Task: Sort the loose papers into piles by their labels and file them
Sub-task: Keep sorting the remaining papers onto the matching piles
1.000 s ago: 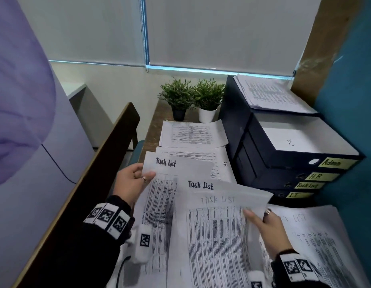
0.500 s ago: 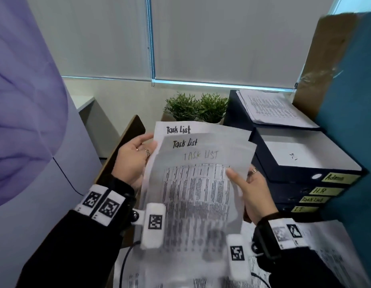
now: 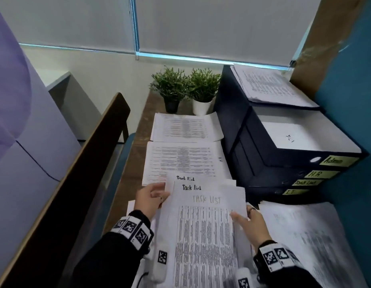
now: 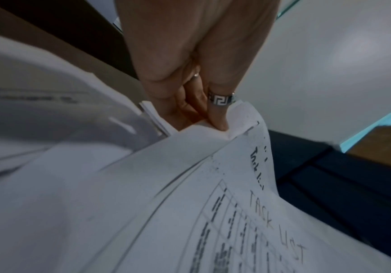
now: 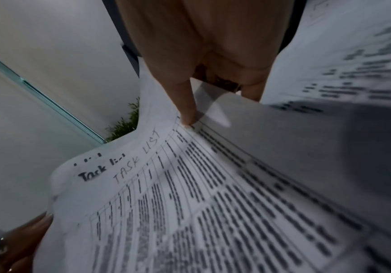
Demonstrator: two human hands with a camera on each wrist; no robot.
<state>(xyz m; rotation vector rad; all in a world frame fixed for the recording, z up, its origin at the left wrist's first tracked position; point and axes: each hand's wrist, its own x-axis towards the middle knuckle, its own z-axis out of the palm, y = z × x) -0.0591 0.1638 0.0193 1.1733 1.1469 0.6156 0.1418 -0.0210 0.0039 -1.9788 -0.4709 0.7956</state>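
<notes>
Pinching the left edge of the task-list sheets [image 3: 203,221], the left hand [image 3: 150,199] has a clenched grip on them, its thumb on top; the right hand [image 3: 250,223] grasps the right edge; since half a second ago the bundle has dropped from chest height toward the near edge of the worktop [image 3: 128,192], so a task-list pile looks ready for filing; two sorted piles [image 3: 184,142] lie toward the far edge; labelled binders [image 3: 305,163] stack at the right edge; two potted plants [image 3: 186,88] stand beneath the blinds [image 3: 201,23].
</notes>
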